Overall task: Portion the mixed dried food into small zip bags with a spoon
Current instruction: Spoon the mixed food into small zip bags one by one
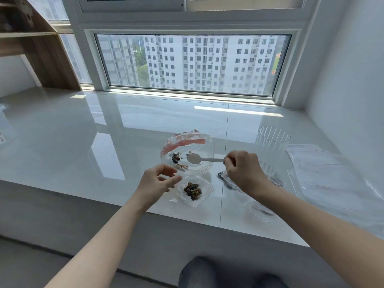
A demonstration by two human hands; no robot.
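A large clear zip bag with a red strip lies on the white sill and holds a few bits of mixed dried food. My right hand pinches the handle of a white spoon, whose empty bowl hovers over that bag. In front of it a small zip bag holds a dark heap of dried food. My left hand hovers at that small bag's left edge with fingers spread, holding nothing. Another small filled bag is partly hidden under my right hand.
A ribbed clear plastic cup stands right of the spoon. A stack of empty zip bags lies at the far right, with a further small bag near the sill's front edge. My knee shows below.
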